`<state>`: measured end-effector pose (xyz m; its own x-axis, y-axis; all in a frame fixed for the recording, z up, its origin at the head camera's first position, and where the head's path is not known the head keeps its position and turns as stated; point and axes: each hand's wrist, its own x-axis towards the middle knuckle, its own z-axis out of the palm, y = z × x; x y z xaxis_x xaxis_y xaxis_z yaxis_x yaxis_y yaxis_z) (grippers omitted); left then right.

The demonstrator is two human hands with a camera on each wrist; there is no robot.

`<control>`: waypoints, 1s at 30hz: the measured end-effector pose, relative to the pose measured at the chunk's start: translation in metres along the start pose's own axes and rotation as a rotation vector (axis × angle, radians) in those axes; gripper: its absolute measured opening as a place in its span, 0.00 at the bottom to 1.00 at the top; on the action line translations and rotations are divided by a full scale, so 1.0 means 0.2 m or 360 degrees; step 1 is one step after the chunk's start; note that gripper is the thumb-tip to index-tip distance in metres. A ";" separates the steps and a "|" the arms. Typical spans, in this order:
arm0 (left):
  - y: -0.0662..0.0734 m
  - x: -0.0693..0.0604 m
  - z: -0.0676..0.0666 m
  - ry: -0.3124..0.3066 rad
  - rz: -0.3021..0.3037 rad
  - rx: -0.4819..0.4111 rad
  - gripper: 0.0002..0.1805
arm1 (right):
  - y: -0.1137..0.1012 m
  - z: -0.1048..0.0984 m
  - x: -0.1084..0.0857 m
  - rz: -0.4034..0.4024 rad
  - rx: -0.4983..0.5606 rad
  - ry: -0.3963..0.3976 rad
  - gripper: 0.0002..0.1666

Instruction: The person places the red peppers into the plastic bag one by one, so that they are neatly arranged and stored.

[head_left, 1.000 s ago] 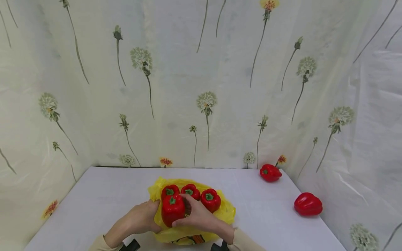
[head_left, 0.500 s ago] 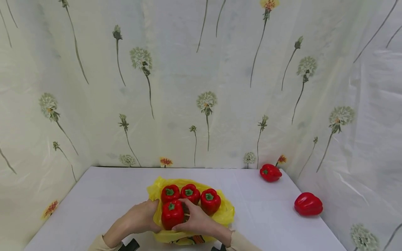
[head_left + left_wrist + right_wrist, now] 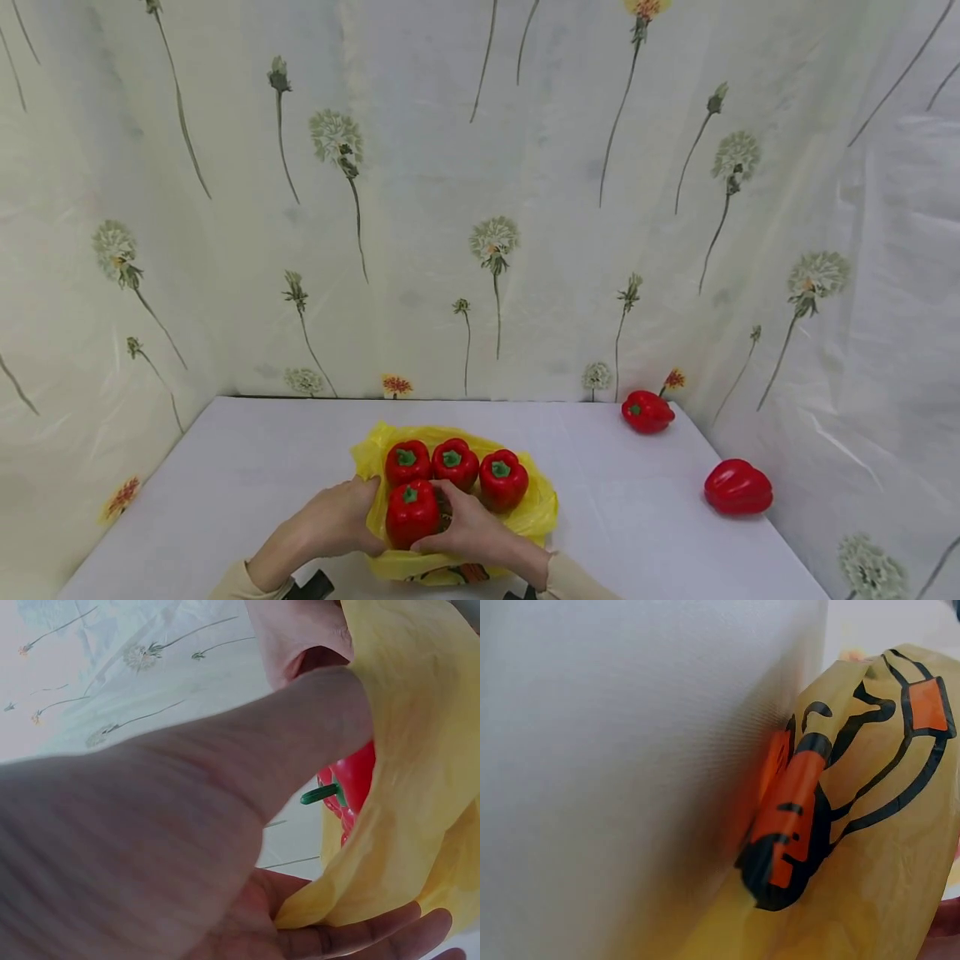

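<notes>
A crinkled yellow plastic bag [image 3: 540,508] lies spread open on the table, with several red bell peppers in it. Three of them, the back left pepper [image 3: 407,462], the back middle pepper [image 3: 455,463] and the right pepper [image 3: 503,481], sit stem up. My right hand [image 3: 476,525] grips the front left bell pepper [image 3: 412,515], also stem up. On the bag's left side, my left hand [image 3: 337,521] holds its edge; the left wrist view shows the bag's film [image 3: 420,750] between thumb and fingers. Only the bag's printed outside [image 3: 885,825] fills much of the right wrist view.
Two more red bell peppers lie on the white table [image 3: 262,467]: one near the back right corner [image 3: 647,412], another by the right edge [image 3: 738,487]. A flower-printed curtain [image 3: 420,208] encloses the back and both sides.
My right hand has lowered the front left bell pepper a little into the bag, most of it in the first half second. The left hand has stayed at the bag's edge.
</notes>
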<state>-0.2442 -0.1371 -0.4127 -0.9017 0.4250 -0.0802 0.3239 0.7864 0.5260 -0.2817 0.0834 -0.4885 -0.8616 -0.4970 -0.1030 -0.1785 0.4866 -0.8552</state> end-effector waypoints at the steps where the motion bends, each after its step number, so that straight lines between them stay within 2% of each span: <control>1: 0.00 0.00 0.00 -0.0005 -0.0004 -0.0007 0.39 | 0.00 0.00 0.00 0.0003 -0.0001 0.0000 0.49; 5: 0.00 0.00 0.00 -0.0019 -0.0002 -0.0040 0.40 | 0.01 0.01 0.00 -0.0002 0.0014 -0.0002 0.49; 15: 0.01 0.00 0.00 -0.0019 -0.0012 0.0011 0.38 | 0.01 0.02 0.01 -0.0046 -0.0037 0.0007 0.49; 22: 0.00 0.00 0.01 -0.0009 0.0057 -0.0021 0.35 | 0.02 0.03 0.01 -0.0017 -0.0063 -0.0005 0.47; 30: -0.01 0.00 0.01 -0.0007 0.0090 -0.0040 0.35 | 0.02 0.02 0.00 0.0005 -0.0066 0.0007 0.48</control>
<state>-0.2442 -0.1368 -0.4154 -0.8808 0.4704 -0.0537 0.3669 0.7498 0.5507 -0.2797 0.0821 -0.4943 -0.8643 -0.4923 -0.1033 -0.1954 0.5178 -0.8329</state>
